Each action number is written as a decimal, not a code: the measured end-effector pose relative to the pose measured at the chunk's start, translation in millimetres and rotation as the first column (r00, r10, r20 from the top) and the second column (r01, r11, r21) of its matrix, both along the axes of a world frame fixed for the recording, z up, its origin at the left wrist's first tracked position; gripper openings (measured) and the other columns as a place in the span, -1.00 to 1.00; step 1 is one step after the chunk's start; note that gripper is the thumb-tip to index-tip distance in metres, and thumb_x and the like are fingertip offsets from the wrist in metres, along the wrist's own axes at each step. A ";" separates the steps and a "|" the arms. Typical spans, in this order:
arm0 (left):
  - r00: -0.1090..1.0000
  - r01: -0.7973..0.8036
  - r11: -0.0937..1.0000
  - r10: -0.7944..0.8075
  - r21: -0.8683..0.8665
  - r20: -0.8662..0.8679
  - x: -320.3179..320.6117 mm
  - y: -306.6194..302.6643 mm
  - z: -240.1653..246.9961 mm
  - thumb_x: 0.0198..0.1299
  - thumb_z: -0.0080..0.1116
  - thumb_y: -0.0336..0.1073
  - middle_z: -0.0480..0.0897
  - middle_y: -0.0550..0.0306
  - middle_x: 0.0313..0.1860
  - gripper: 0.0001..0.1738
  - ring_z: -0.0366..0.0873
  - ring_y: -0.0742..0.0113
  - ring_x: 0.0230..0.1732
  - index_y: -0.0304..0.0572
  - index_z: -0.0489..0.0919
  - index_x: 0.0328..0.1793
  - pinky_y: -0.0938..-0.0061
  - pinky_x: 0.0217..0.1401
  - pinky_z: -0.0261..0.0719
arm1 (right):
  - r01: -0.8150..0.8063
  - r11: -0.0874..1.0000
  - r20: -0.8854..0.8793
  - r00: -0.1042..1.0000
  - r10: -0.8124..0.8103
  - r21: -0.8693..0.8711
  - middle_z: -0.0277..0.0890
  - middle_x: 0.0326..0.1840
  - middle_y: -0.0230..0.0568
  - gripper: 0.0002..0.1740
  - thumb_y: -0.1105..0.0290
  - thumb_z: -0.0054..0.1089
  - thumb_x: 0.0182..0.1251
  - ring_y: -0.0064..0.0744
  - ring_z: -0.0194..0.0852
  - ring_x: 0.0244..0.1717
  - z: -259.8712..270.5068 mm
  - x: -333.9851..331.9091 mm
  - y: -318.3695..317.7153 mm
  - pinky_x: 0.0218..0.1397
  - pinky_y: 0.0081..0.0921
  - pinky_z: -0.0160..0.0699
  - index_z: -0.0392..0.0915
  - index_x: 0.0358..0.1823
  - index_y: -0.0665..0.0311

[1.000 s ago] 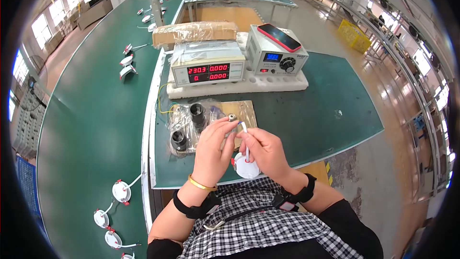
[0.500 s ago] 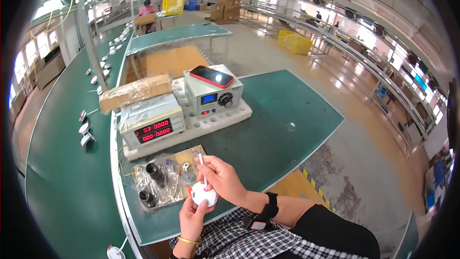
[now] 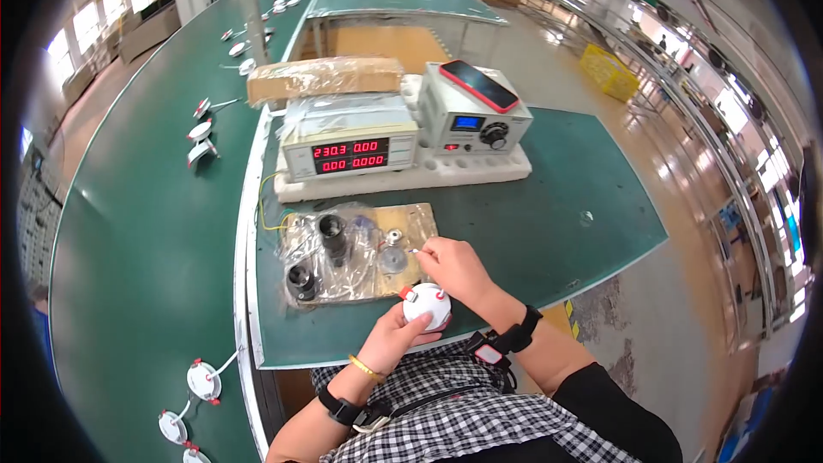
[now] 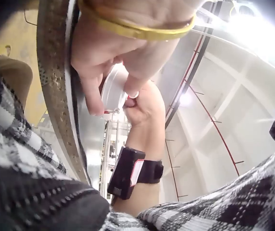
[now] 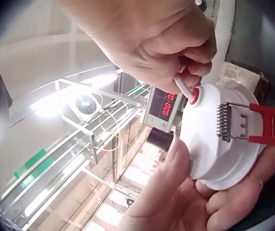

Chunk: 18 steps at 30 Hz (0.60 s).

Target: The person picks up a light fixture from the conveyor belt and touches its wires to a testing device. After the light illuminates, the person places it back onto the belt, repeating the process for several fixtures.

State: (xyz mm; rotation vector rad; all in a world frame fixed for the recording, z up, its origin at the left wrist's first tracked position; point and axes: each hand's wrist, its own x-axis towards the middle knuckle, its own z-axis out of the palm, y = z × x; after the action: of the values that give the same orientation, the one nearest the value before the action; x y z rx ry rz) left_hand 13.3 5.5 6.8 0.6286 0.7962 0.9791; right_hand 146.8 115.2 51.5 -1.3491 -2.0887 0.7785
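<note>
A round white lamp [image 3: 427,307] with red clip ends is held by its rim in the left hand [image 3: 390,341], thumb on one face and fingers behind. The right hand [image 3: 457,272], just above it, pinches the lamp's white cable, whose thin end [image 3: 415,250] pokes out toward the wrapped board. In the right wrist view the cable [image 5: 184,87] leaves a red grommet and enters the curled right fingers; a spring clip shows on the lamp body [image 5: 202,134]. The left wrist view shows the lamp [image 4: 112,91] between the left thumb and fingers, against the right hand [image 4: 146,108].
A plastic-wrapped board [image 3: 364,290] carries black sockets [image 3: 332,236] and a clear disc [image 3: 393,260]. Behind are a red-digit meter [image 3: 350,154] and a dial box [image 3: 471,124] with a phone [image 3: 480,86] on top. More lamps [image 3: 204,381] lie on the left bench.
The left hand has gone from the cable end to the lamp, which it has lifted. The right hand keeps the cable, its end now leaning toward the board. The head view swung away and back.
</note>
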 end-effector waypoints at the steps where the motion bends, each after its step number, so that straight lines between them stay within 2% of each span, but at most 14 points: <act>1: 1.000 0.013 1.000 -0.013 0.011 0.028 -0.5 0.2 -2.9 0.38 -0.01 -0.32 0.50 0.05 0.18 -0.58 0.53 0.27 0.13 -0.31 0.30 0.30 0.31 0.17 0.57 | -0.004 1.000 0.083 0.997 0.003 0.015 0.54 -0.46 0.09 -0.74 0.25 0.09 0.24 0.11 0.55 -0.37 -2.5 -1.8 2.6 -0.30 -0.09 0.51 0.54 -0.44 0.32; 3: 0.997 0.044 0.999 -0.044 0.003 0.067 -3.3 0.4 -2.0 0.38 -0.01 -0.30 0.50 0.03 0.18 -0.57 0.53 0.25 0.13 -0.29 0.30 0.31 0.32 0.17 0.57 | -0.017 1.000 0.211 0.977 0.012 0.020 0.56 -0.45 0.06 -0.73 0.23 0.06 0.21 0.11 0.56 -0.35 -4.0 -5.6 5.9 -0.21 -0.06 0.54 0.57 -0.44 0.30; 6: 0.995 0.049 0.994 -0.040 -0.102 0.090 -6.4 1.2 6.3 0.38 -0.01 -0.29 0.50 0.00 0.17 -0.56 0.53 0.21 0.14 -0.28 0.30 0.32 0.32 0.18 0.57 | -0.036 0.998 0.283 0.959 0.021 0.047 0.56 -0.47 0.04 -0.77 0.27 0.14 0.18 0.06 0.57 -0.39 -3.0 -11.9 11.2 -0.28 -0.16 0.53 0.62 -0.38 0.31; 10: 0.982 -0.038 0.997 0.049 -0.061 0.183 -4.8 3.8 -6.3 0.38 0.00 -0.29 0.47 -0.05 0.20 -0.54 0.51 0.09 0.17 -0.40 0.28 0.30 0.33 0.26 0.52 | -0.050 0.998 0.329 0.943 0.036 0.034 0.57 -0.46 0.05 -0.78 0.28 0.15 0.18 0.06 0.58 -0.37 -0.1 -19.6 16.2 -0.25 -0.15 0.54 0.63 -0.39 0.29; 14: 0.967 -0.046 0.993 0.071 -0.105 0.246 -7.3 5.7 -8.8 0.39 -0.02 -0.27 0.45 -0.10 0.22 -0.51 0.49 0.04 0.20 -0.49 0.26 0.30 0.33 0.31 0.47 | -0.108 0.991 0.401 0.914 0.067 0.079 0.57 -0.45 0.04 -0.77 0.28 0.10 0.18 0.05 0.59 -0.34 -2.0 -19.3 20.0 -0.21 -0.09 0.55 0.58 -0.44 0.30; 16: 0.927 -0.005 0.988 0.063 -0.157 0.369 -11.2 6.2 -7.7 0.40 -0.04 -0.25 0.44 -0.14 0.23 -0.49 0.48 0.01 0.21 -0.52 0.26 0.31 0.33 0.34 0.44 | -0.104 0.992 0.405 0.912 0.066 0.071 0.57 -0.45 0.03 -0.77 0.28 0.09 0.18 0.05 0.58 -0.34 -1.6 -20.3 19.8 -0.23 -0.09 0.54 0.58 -0.44 0.30; 18: 0.938 -0.010 0.988 0.063 -0.155 0.341 -10.6 6.6 -7.7 0.41 -0.04 -0.24 0.44 -0.15 0.23 -0.49 0.48 0.01 0.21 -0.53 0.26 0.30 0.33 0.34 0.44 | -0.109 0.992 0.395 0.916 0.074 0.067 0.57 -0.45 0.03 -0.77 0.28 0.09 0.18 0.05 0.58 -0.34 -2.8 -20.0 20.6 -0.24 -0.09 0.54 0.58 -0.45 0.30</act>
State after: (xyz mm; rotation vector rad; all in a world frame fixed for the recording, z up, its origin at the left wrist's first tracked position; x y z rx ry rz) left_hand 2.7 12.1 -0.8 0.2978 0.5634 1.0173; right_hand 126.8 135.7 48.7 -1.4610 -2.4787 0.4712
